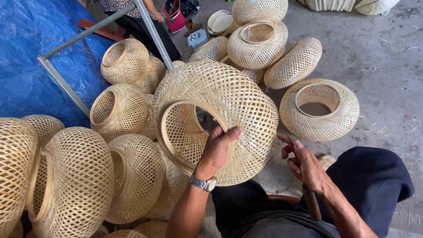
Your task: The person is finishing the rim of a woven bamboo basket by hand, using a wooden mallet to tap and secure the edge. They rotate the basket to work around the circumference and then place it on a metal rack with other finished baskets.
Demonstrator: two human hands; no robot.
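Fingers [229, 134] of the left hand [218, 150] were wrapped over the round rim of a big woven basket [220, 114]. The thumb lay on the outside weave and the other fingers went inside the opening, so the hand was gripping the basket. A silver watch [204, 183] sat on that wrist. The basket was tipped on its side in front of the person, above dark trousers [374, 180], with its opening turned to the left.

The right hand [304, 165] was just beside the basket, not touching it. Its fingers were bent and loose, and they held nothing. A brown wooden handle [312, 202] showed just under that wrist.

Many more woven baskets lay around. A pile [79, 176] sat to the left, more [257, 42] were farther back, and one [319, 110] stood alone on the grey floor [387, 66] to the right. A blue sheet [39, 57] covered the floor on the left, with a grey metal frame [66, 86] on it. Another person [141, 22] stood at the top, near a pink bucket [175, 17].
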